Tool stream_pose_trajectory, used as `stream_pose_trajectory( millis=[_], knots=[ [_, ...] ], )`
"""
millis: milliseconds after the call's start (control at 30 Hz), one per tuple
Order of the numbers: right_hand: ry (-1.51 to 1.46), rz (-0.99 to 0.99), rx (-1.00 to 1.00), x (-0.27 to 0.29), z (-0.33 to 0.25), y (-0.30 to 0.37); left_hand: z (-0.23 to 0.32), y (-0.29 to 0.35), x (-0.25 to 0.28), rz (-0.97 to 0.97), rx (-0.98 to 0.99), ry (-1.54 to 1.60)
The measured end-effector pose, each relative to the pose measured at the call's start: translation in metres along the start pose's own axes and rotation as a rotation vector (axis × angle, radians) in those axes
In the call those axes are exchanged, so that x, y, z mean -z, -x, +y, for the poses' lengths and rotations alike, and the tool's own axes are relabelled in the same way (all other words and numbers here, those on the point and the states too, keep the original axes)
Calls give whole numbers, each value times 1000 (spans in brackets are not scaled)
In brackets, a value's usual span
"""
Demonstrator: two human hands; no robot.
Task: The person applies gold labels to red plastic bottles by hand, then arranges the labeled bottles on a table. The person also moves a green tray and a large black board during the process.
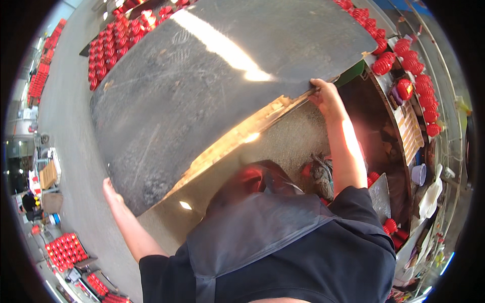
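A large dark wooden board (166,111) stretches out in front of me, its near edge broken so that a strip of pale raw wood (237,136) shows. My right hand (326,96) grips that near edge toward the right, thumb on top and the other fingers mostly hidden beneath. At the board's left edge, by its near left corner, my left hand (112,192) holds on, with its fingers largely out of sight. A bright band of sunlight crosses the board's far part.
Rows of red ribbed pieces (108,53) stand beyond the board on the far left. More red ribbed pieces (424,91) line a bench at the right, near a pale purple tub (418,174). Several red pieces (65,251) fill a tray at the lower left. Grey floor (65,106) runs along the left.
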State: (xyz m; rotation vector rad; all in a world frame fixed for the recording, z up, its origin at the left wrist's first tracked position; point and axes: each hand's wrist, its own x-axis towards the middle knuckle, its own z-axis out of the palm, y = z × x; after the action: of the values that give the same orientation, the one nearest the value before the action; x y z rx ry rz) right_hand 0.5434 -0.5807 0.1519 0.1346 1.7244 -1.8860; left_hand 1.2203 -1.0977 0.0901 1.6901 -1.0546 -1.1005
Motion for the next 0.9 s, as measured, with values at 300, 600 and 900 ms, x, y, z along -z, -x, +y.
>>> stream_pose_trajectory(
  millis=[300, 600, 900],
  knots=[
    [112, 110, -98, 7, 37, -10, 5, 70, 16, -108, 33, -80],
    [128, -77, -21, 6, 75, 6, -42, 145, 30, -206, 41, -56],
    [25, -33, -109, 30, 77, -48, -65, 131, -1, -310, 85, 225]
  ],
)
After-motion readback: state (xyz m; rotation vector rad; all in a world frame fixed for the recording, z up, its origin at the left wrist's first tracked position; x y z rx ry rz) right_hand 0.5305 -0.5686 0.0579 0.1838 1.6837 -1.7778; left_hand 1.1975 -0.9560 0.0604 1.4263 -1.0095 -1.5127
